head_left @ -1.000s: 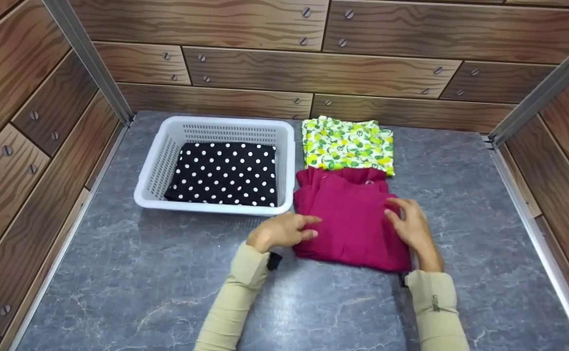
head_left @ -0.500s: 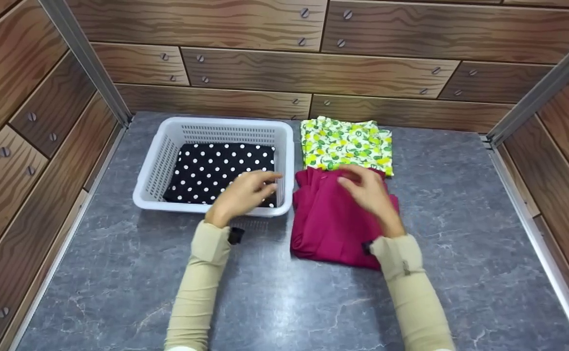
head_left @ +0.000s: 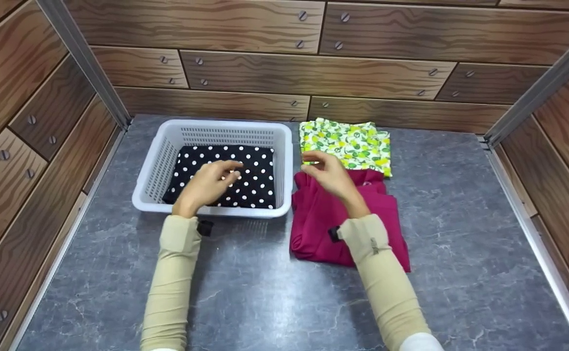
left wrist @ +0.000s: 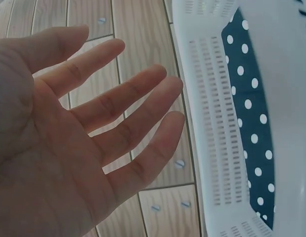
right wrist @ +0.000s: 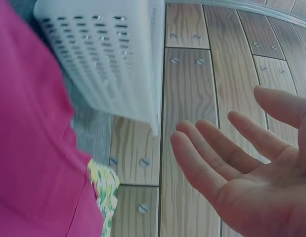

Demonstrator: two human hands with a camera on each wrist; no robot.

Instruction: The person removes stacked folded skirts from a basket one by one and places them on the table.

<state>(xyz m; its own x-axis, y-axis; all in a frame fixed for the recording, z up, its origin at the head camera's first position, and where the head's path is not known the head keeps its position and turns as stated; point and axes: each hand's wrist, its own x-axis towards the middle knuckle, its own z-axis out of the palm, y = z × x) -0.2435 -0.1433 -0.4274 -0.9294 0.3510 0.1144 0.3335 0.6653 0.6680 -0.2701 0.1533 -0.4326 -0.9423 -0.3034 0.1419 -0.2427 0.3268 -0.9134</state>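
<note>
My left hand point(head_left: 210, 184) hovers over the white basket point(head_left: 138, 187), fingers spread and holding nothing in the left wrist view. Inside the basket lies a folded black cloth with white dots point(head_left: 257, 183). My right hand point(head_left: 331, 175), also holding nothing, is above the far left part of the folded magenta garment point(head_left: 309, 229), its fingers loosely extended. Behind the magenta garment lies a folded cloth with a green and yellow lemon print point(head_left: 357, 144), its near edge overlapped by the magenta one. The right wrist view shows the magenta garment point(right wrist: 34, 148) beside the perforated basket wall point(right wrist: 113, 54).
Wood-patterned walls point(head_left: 245, 73) close off the back and both sides. The grey marbled table point(head_left: 245, 292) stretches in front of the basket and the clothes. Metal rails point(head_left: 542, 243) run along the table's sides.
Both hands have left the magenta garment's sides and moved left and away from me, the left one over the basket. The garment stays on the table.
</note>
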